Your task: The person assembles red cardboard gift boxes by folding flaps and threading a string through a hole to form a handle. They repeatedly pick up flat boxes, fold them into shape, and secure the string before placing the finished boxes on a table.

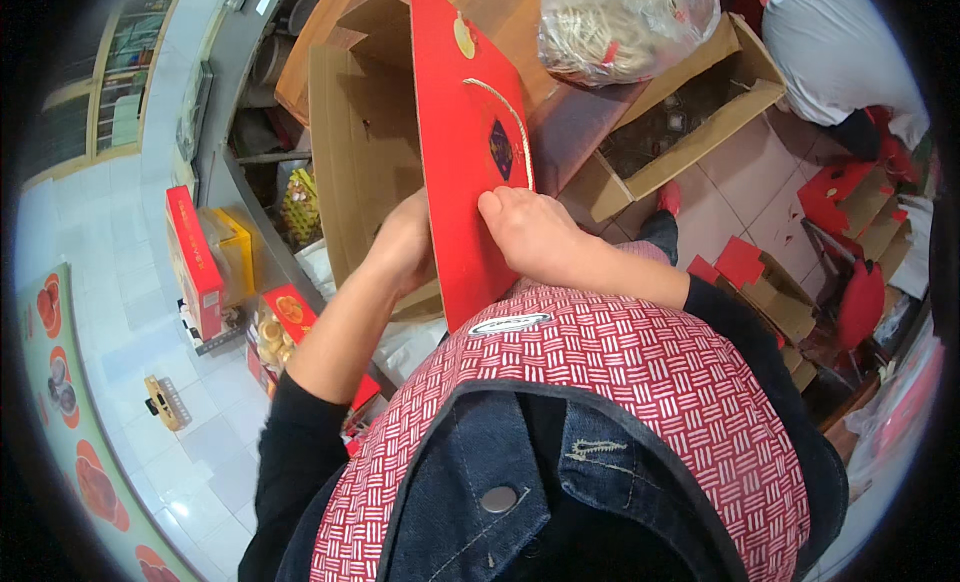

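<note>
We hold a large red-faced cardboard box [465,202] between our two hands, close in front of our checked red-and-white apron [650,382]. It stands by the wooden worktop [555,122], its red face turned to our right and slanting in the view, and its bare brown inner side opens to our left. A pale cord [505,107] loops across the red face, next to a dark diamond-shaped mark, and its lower end runs down to our right hand [530,232].

The fingers of that hand are curled in against the red face; we cannot tell whether they are clamped on the cord. Our left hand [405,242] is on the brown inner side, its fingers hidden behind the red panel, so we cannot tell if they are apart or together.

Beyond the box, a clear plastic bag [630,32] of pale stuff sits at the worktop's far edge, near an open brown carton [690,112]. More red-and-brown cartons [780,297] lie over the tiled floor [720,182] to our right. Well apart on our left, a red package [195,262] stands upright just beside a yellow one [235,257].
</note>
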The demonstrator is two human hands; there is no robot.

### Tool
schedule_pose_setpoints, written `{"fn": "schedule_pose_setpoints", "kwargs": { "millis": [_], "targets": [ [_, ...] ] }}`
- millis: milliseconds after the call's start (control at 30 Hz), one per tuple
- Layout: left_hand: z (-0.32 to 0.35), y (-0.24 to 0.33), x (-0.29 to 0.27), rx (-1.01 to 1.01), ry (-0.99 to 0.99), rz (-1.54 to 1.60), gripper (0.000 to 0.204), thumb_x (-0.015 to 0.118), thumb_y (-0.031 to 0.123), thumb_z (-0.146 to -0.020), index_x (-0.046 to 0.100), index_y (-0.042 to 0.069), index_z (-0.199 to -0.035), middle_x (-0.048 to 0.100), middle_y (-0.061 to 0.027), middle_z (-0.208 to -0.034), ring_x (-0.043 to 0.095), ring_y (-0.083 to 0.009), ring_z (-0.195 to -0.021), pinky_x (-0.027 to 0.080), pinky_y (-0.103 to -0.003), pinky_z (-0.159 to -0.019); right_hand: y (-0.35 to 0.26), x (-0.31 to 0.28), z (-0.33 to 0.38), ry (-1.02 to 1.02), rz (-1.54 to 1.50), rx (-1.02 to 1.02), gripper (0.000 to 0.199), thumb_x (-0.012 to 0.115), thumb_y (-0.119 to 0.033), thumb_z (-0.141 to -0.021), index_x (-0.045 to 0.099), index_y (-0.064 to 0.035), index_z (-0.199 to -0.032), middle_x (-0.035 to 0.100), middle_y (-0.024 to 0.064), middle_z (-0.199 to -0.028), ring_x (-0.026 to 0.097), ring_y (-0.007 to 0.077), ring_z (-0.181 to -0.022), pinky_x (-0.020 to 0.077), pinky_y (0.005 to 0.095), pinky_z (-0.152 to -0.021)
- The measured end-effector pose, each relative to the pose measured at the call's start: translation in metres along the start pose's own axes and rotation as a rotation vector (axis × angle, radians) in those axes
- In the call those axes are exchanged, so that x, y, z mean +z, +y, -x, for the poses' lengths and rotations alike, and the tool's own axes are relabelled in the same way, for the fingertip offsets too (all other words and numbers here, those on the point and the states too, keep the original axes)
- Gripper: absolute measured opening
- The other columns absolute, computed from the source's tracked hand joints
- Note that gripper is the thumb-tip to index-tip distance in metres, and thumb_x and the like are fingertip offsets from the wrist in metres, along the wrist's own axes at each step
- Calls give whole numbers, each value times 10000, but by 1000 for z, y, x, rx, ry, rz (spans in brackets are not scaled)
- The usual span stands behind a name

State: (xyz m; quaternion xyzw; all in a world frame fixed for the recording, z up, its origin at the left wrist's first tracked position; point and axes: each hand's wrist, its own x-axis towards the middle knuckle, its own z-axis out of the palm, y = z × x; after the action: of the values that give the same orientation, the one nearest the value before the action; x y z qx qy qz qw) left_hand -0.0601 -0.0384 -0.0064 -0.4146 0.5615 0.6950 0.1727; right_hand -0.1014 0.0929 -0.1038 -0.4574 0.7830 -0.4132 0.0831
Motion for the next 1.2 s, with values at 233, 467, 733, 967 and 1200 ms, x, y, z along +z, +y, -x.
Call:
{"fn": "schedule_pose_setpoints", "kwargs": {
  "millis": [233,467,733,967,1200],
  "targets": [
    [-38,-42,-9,162,-87,-290,324,508,244,-861,568,-39,-1008,598,-85,-948,527,-120,-845,453,-288,-706,3,-11,3,-108,81,55,80,470,-61,-728,472,-11,-791,565,148,-698,595,303,-664,486,396,-549],
    [-20,-39,1,194,-46,-306,310,504,204,-868,529,-27,-1073,592,-100,-965,552,-145,-839,456,-290,-735,3,-17,5,-99,90,4,83,460,-79,-740,480,-26,-800,568,138,-733,599,287,-680,493,385,-553],
    [-13,-28,6,314,45,-176,492,306,407,-925,414,22,-1211,513,-122,-1136,542,-205,-968,454,-302,-767,103,34,31,-123,325,-157,99,517,-165,-692,483,-79,-727,506,82,-723,509,253,-707,419,376,-587],
    [14,17,10,594,259,-1017,445,609,135,-739,437,-2,-1126,575,-242,-952,558,-391,-907,452,-418,-793,89,71,6,-70,478,-235,141,487,-181,-730,491,-78,-826,487,55,-829,491,211,-780,402,330,-612],
    [6,66,-47,734,383,-938,326,566,-22,-689,562,-14,-1015,605,-229,-918,582,-357,-907,461,-359,-786,73,9,4,-207,-44,-236,427,395,-71,-810,368,37,-1222,310,182,-1344,491,330,-1011,448,369,-808]
  ]
}}
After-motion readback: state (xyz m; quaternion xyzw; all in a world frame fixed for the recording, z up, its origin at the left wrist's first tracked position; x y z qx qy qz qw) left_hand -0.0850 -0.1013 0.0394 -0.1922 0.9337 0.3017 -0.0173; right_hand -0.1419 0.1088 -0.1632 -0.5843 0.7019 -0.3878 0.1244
